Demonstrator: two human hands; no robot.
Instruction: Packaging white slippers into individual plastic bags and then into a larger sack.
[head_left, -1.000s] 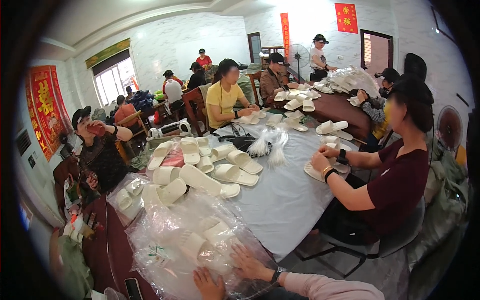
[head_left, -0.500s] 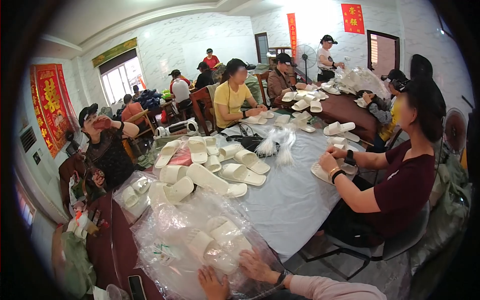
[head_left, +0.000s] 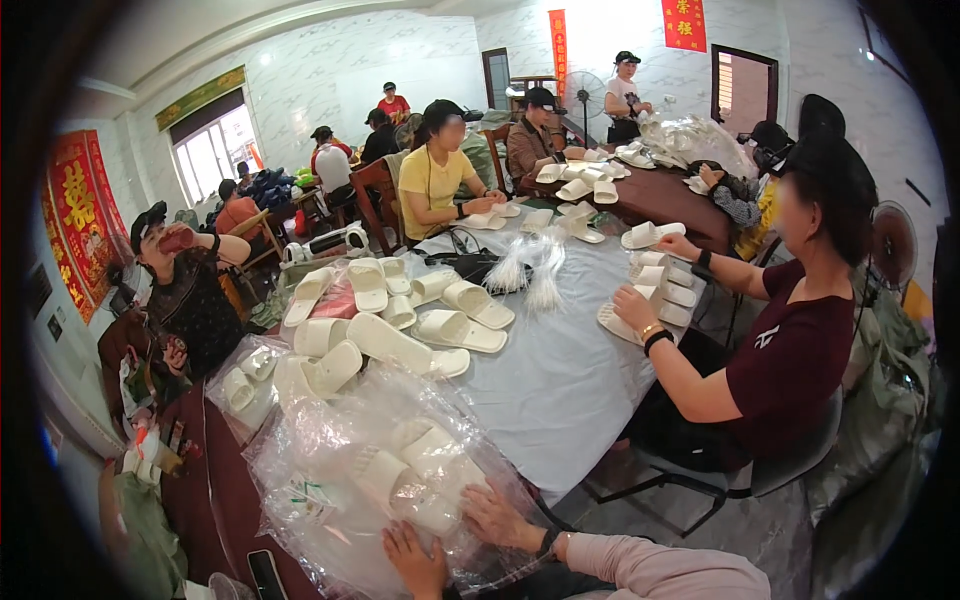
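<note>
A pair of cream slippers [head_left: 440,462] lies at the near edge of the table, under or inside clear plastic bags [head_left: 335,470]. My right hand [head_left: 500,518] rests flat on the plastic by the heel end of the right slipper, fingers extended. Close beside it, my left hand [head_left: 415,560] lies palm down with fingers apart at the bags' near edge. Both hands are open and grip nothing. Past the bags, a heap of loose cream slippers [head_left: 405,340] spreads over the table.
A grey cloth [head_left: 540,400] covers the table, with white plastic ties [head_left: 530,265] beyond the slippers. A phone [head_left: 266,575] lies at the near left. On the right, a seated co-worker [head_left: 790,340] handles slippers. Others sit farther back.
The view has shifted slightly, moving the scene left. My hands stay on the plastic. The co-worker on the right now reaches one hand out to a slipper farther off.
</note>
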